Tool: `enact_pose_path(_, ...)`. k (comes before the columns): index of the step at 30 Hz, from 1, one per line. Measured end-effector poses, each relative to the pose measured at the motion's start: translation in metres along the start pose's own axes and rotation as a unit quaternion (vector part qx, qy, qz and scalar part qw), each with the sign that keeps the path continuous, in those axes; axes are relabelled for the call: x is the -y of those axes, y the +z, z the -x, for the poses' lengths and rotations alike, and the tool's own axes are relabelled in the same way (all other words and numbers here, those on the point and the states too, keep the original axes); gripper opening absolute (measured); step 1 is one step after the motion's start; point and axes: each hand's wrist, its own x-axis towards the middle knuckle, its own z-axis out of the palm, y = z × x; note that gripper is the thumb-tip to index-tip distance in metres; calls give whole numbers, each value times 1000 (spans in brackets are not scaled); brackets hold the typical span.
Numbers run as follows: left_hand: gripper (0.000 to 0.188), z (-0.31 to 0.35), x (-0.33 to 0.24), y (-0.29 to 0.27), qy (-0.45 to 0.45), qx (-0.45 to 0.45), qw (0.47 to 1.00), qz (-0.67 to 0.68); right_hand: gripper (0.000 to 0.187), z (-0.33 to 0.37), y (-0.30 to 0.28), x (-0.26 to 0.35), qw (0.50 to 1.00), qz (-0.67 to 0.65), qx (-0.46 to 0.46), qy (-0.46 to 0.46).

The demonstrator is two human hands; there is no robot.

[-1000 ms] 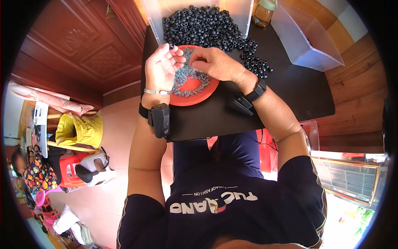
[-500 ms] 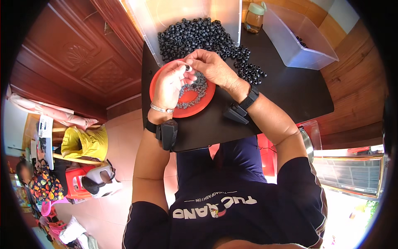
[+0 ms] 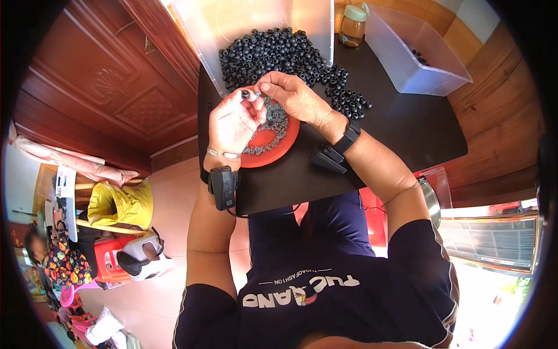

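Between the thumb and fingers of my left hand [image 3: 229, 128] is a small black round part [image 3: 245, 94] with a hole, its opening showing. My right hand [image 3: 302, 102] is closed in a pinch just to its right, on a tiny silvery metal piece [image 3: 258, 93]. A narrow gap separates the fingertips of the two hands. Below them a red round dish [image 3: 282, 152] holds many small silvery metal pieces [image 3: 279, 121], partly covered by my left hand. Behind, a heap of black round parts [image 3: 270, 55] spills from a clear plastic bin [image 3: 208, 41] onto the dark table [image 3: 401, 125].
At the back stands a jar [image 3: 352, 28] with a pale green lid. A second clear bin [image 3: 415, 78] with a few black parts is at the right. Far left, a person [image 3: 61, 253] in a flowered top is near a yellow bag [image 3: 119, 203] and a red stool [image 3: 110, 259].
My left hand has shifted slightly left with the black part, away from my right fingertips. The silvery piece now shows at my right fingertips.
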Motion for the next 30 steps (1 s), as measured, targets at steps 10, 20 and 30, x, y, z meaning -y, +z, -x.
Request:
enact_pose_path(10, 28, 0, 0, -2, 9, -8, 1000, -16, 21, 0, -1, 2, 1000, 7, -17, 7)
enact_pose_path(20, 27, 3, -8, 1, -27, -19, 997, -64, 20, 0, -11, 5, 999, -22, -5, 32)
enact_pose_path(30, 29, 2, -4, 7, -23, 7, 998, -60, 16, 0, -7, -1, 996, -63, 53, 29)
